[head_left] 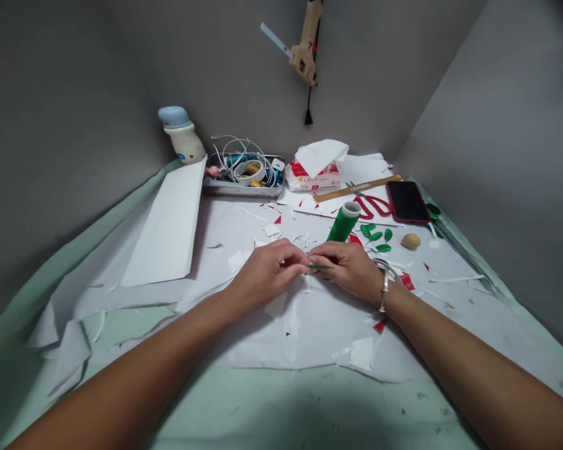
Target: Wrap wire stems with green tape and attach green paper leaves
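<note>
Green strip (319, 267): at centre of frame, where fingertips of both hands meet. Held in a close pinch by right hand (349, 269), with thumb toward fingers. Narrowed too at left hand (272, 269), with tips drawn close to the strip's left end; cannot tell whether closed on it or only touching, too small to make out. Note spool of green thread (344, 223) just above right hand; cannot tell whether touching the knuckles.

Looks thin, so apt to twist or slip out with any easing of the pinch, or to bend under too hard a squeeze. If dropped, likely to land among paper scraps (272, 230), or, flicked rightward, to blend with green leaf shapes (376, 236) right of centre. Could also topple the spool by a careless lift of the knuckles. Might snag or drag red scraps (407, 281) with bracelet (384, 290) on right wrist.
</note>
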`<act>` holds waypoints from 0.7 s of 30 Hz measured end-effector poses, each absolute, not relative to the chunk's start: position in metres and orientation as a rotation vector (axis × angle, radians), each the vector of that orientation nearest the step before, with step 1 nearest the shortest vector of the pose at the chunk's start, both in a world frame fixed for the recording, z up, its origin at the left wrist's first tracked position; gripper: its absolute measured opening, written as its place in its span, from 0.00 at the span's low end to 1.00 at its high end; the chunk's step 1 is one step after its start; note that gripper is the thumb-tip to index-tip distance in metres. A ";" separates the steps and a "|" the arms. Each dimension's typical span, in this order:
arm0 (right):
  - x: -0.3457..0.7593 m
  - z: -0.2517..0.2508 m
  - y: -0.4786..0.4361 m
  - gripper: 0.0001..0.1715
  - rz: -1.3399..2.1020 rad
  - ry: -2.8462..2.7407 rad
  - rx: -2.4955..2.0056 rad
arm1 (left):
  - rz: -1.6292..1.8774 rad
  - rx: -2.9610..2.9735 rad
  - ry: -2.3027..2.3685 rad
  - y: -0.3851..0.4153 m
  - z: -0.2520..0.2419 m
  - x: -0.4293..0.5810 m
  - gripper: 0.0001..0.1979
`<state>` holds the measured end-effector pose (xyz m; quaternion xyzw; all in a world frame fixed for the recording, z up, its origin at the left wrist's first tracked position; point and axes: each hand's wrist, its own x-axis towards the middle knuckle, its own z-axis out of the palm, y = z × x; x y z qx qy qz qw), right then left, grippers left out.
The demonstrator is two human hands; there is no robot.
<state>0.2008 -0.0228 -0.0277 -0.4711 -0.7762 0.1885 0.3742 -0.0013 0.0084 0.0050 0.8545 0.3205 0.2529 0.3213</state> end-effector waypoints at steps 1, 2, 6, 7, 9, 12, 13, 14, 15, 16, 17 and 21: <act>0.200 -0.028 -0.024 0.09 0.475 -2.027 -1.206 | 0.701 2.186 0.879 0.009 0.007 -0.002 0.04; 0.198 -0.028 -0.025 0.09 0.454 -2.077 -1.200 | 0.733 2.144 0.922 0.010 0.008 -0.002 0.04; 0.190 -0.024 -0.033 0.09 0.266 -2.238 -1.130 | 0.772 2.185 1.109 0.014 0.003 -0.003 0.05; 0.188 -0.022 -0.034 0.10 0.214 -2.250 -1.109 | 0.731 2.248 1.130 0.015 0.000 -0.004 0.05; 0.187 -0.020 -0.035 0.11 0.143 -2.217 -1.086 | 0.626 2.386 1.090 0.015 -0.006 -0.004 0.06; 0.190 -0.019 -0.032 0.10 0.171 -2.107 -1.090 | 0.552 2.532 0.955 0.013 -0.012 -0.003 0.08; 0.192 -0.020 -0.030 0.10 0.216 -2.061 -1.106 | 0.539 2.535 0.914 0.013 -0.011 -0.003 0.08; 0.194 -0.021 -0.028 0.09 0.272 -2.013 -1.130 | 0.534 2.507 0.882 0.012 -0.010 -0.002 0.07; 0.196 -0.022 -0.027 0.09 0.338 -1.964 -1.160 | 0.531 2.454 0.854 0.011 -0.007 -0.002 0.06; 0.198 -0.024 -0.025 0.09 0.405 -1.917 -1.193 | 0.533 2.380 0.838 0.011 -0.004 -0.002 0.06; 0.200 -0.025 -0.024 0.09 0.473 -1.882 -1.222 | 0.553 2.297 0.837 0.011 0.000 -0.002 0.05; 0.200 -0.028 -0.024 0.10 0.641 -1.913 -1.243 | 0.643 2.044 0.879 0.011 0.011 -0.002 0.05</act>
